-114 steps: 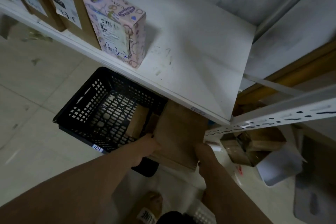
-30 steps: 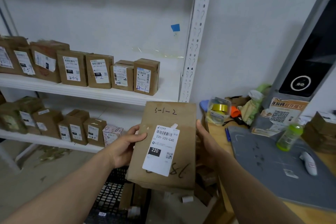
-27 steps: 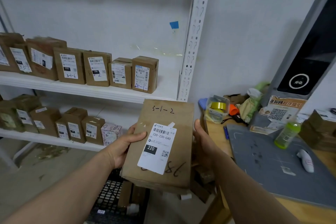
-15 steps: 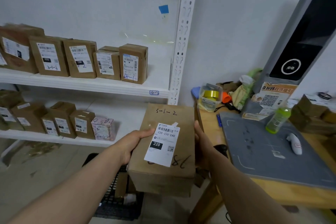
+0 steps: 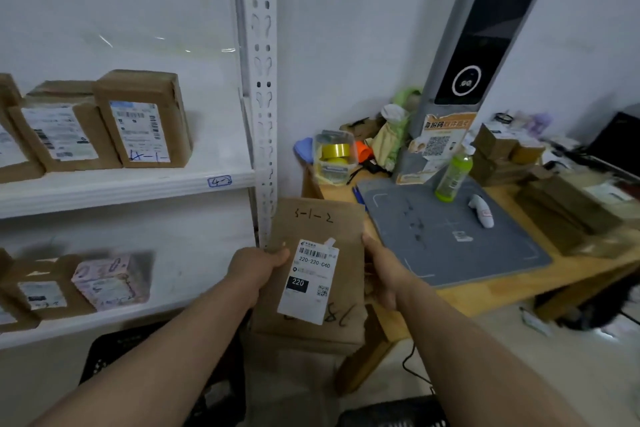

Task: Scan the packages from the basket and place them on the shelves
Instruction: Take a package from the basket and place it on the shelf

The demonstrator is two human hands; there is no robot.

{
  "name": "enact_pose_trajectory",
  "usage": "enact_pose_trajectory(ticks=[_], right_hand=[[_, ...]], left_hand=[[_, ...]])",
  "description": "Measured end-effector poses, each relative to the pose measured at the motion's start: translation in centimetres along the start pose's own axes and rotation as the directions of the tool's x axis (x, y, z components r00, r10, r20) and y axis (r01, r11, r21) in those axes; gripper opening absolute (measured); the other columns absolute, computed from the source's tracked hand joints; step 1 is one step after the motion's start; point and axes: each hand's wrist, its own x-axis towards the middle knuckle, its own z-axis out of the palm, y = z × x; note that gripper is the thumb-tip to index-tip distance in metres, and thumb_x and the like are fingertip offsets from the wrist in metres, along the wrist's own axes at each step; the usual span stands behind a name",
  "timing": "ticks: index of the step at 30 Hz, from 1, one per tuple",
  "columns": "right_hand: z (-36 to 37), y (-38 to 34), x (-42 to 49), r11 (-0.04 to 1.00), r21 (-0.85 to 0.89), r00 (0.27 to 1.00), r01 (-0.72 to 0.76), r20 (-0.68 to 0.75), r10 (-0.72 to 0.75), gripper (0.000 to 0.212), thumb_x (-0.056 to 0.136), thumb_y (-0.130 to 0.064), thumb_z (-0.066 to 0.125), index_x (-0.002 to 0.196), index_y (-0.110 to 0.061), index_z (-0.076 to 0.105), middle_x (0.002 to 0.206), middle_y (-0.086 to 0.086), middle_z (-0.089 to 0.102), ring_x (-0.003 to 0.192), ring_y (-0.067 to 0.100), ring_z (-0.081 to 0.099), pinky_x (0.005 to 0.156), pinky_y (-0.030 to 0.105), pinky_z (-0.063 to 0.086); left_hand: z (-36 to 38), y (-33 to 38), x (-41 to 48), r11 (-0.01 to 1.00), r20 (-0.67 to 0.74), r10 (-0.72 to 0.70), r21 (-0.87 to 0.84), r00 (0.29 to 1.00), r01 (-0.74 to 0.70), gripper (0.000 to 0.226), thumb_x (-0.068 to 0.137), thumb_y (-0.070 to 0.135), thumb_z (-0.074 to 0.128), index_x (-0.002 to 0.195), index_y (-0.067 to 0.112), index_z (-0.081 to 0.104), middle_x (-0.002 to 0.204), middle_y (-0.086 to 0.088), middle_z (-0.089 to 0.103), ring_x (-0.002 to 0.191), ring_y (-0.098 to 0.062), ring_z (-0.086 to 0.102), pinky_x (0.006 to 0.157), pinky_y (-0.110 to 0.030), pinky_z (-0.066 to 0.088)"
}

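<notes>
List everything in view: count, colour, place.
held package: one, brown, white label, centre
upper-shelf packages: at least three, brown, left
pink box: one, pink, lower shelf
basket: one, black, below lower shelf
table: one, wooden, right
scanner tower: one, grey-black, table back
mat: one, grey, on table
bottle: one, green, on mat
tape tub: one, clear, table's left corner
left grip: one, holds package's left edge
right grip: one, holds package's right edge

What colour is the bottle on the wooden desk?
The bottle is light green; the head view shows it.
</notes>
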Motion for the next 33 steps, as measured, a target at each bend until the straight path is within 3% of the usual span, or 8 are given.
enact_pose_trajectory(ticks=[4,9,13,16,19,23,29,33], right_hand=[[-0.4,-0.4,1.8,0.999,0.019,0.998,-0.05,-0.042,0.05,0.054,0.105,-0.057,0.035,0.088,-0.013,0.063,0.084,0.008,0.055,0.074,0.024,0.057,0.063,0.036,0.049],[-1.7,-1.2,5.8,0.997,0.052,0.996,-0.05,-0.073,0.054,0.046,0.107,-0.047,0.037,0.1,-0.01,0.063,0.087,0.013,0.067,0.08,0.028,0.062,0.066,0.037,0.051],[-3.5,-1.5,11.5,0.975,-0.222,0.978,0.014,-0.198,-0.06,0.033,0.104,-0.031,0.042,0.096,-0.005,0.062,0.088,0.011,0.068,0.075,0.024,0.065,0.066,0.039,0.056],[-6.2,-0.8,15.3,0.777,-0.628,0.949,-0.041,-0.268,-0.166,0.035,0.098,-0.031,0.052,0.12,-0.005,0.059,0.114,0.017,0.067,0.101,0.032,0.066,0.079,0.036,0.052],[-8.7,0.7,17.8,0.623,-0.769,0.958,-0.14,-0.265,-0.112,0.055,0.09,-0.031,0.061,0.136,-0.006,0.045,0.129,0.019,0.057,0.108,0.032,0.059,0.078,0.036,0.05],[-9.9,2.7,19.3,0.488,-0.859,0.982,-0.156,-0.187,-0.016,0.015,0.099,-0.019,0.055,0.088,-0.01,0.049,0.081,0.004,0.05,0.065,0.013,0.046,0.059,0.025,0.041],[-10.4,4.5,20.8,0.541,-0.834,0.994,-0.107,-0.079,0.076,0.033,0.105,-0.019,0.046,0.133,-0.006,0.057,0.123,0.014,0.059,0.11,0.026,0.057,0.1,0.035,0.05],[-12.3,3.4,19.0,0.827,-0.544,0.989,-0.139,-0.115,0.091,0.016,0.092,-0.005,0.052,0.103,0.003,0.061,0.084,0.015,0.06,0.076,0.029,0.059,0.068,0.037,0.049]], left_hand=[[1.9,1.3,2.6,0.996,-0.031,0.064,0.061,0.997,-0.062,0.016,0.087,0.017,0.078,0.093,0.006,0.067,0.087,-0.01,0.073,0.079,-0.027,0.07,0.064,-0.032,0.055],[4.1,2.9,5.5,0.994,-0.08,0.08,0.081,0.994,-0.074,0.03,0.08,0.018,0.085,0.1,0.006,0.067,0.095,-0.014,0.075,0.085,-0.031,0.073,0.081,-0.048,0.061],[6.2,3.4,7.8,0.991,-0.135,0.071,0.12,0.988,-0.055,0.034,0.075,0.02,0.088,0.096,0.003,0.067,0.09,-0.014,0.075,0.082,-0.032,0.073,0.081,-0.049,0.061],[7.7,3.3,9.0,0.985,-0.169,0.065,0.166,0.983,-0.036,0.025,0.078,0.023,0.087,0.086,0.008,0.068,0.089,-0.013,0.075,0.083,-0.032,0.073,0.084,-0.048,0.06],[8.6,3.2,9.9,0.987,-0.196,0.026,0.159,0.98,0.005,0.024,0.08,0.023,0.085,0.087,0.007,0.069,0.087,-0.013,0.075,0.081,-0.032,0.073,0.083,-0.047,0.061],[9.6,2.7,11.1,0.991,-0.217,-0.016,0.124,0.976,0.044,0.03,0.079,0.022,0.086,0.095,0.003,0.068,0.09,-0.016,0.075,0.083,-0.033,0.073,0.085,-0.05,0.06],[10.0,2.4,12.0,0.987,-0.274,-0.026,0.145,0.961,0.068,0.037,0.084,0.024,0.082,0.107,0.0,0.069,0.101,-0.017,0.073,0.09,-0.033,0.071,0.089,-0.046,0.059],[10.7,2.3,12.3,0.987,-0.303,-0.023,0.147,0.953,0.071,0.033,0.088,0.019,0.077,0.111,-0.003,0.067,0.107,-0.019,0.071,0.095,-0.033,0.069,0.09,-0.043,0.057]])
